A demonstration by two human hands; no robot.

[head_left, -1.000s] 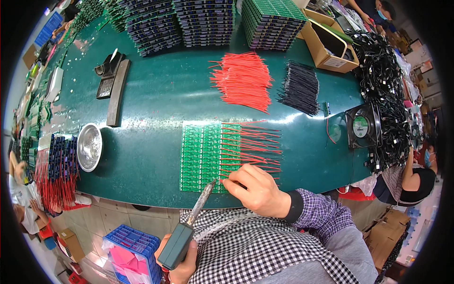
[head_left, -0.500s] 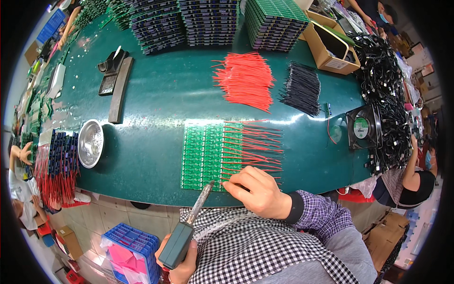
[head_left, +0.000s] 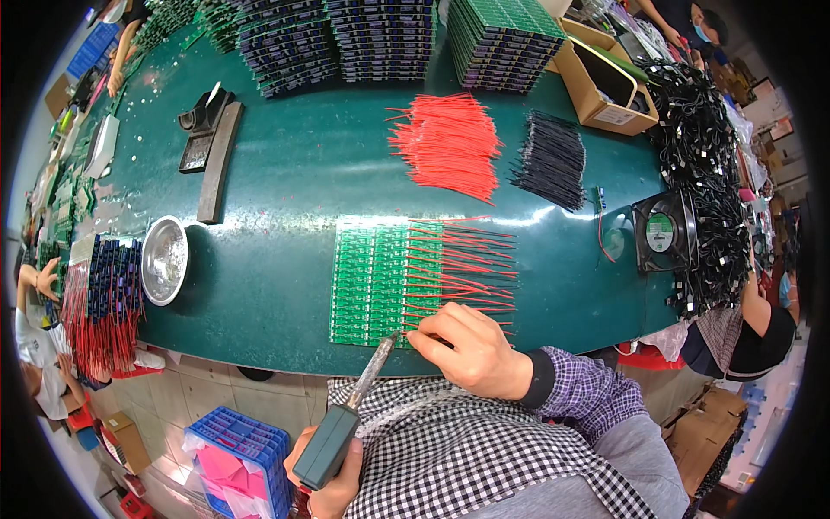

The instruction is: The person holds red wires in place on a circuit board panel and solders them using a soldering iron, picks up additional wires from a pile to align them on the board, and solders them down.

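Near edge of the tabletop [head_left: 268, 303]: a green circuit-board panel [head_left: 359, 285] lies flat, red and dark wires [head_left: 458, 291] extending past its right edge. Left hand [head_left: 343, 495] grips a soldering iron [head_left: 327, 448], tip over the panel's near edge. Right hand [head_left: 471, 350], fingertips pinched, just beside the tip. Metal bowl [head_left: 164, 261] toward tabletop's left edge.
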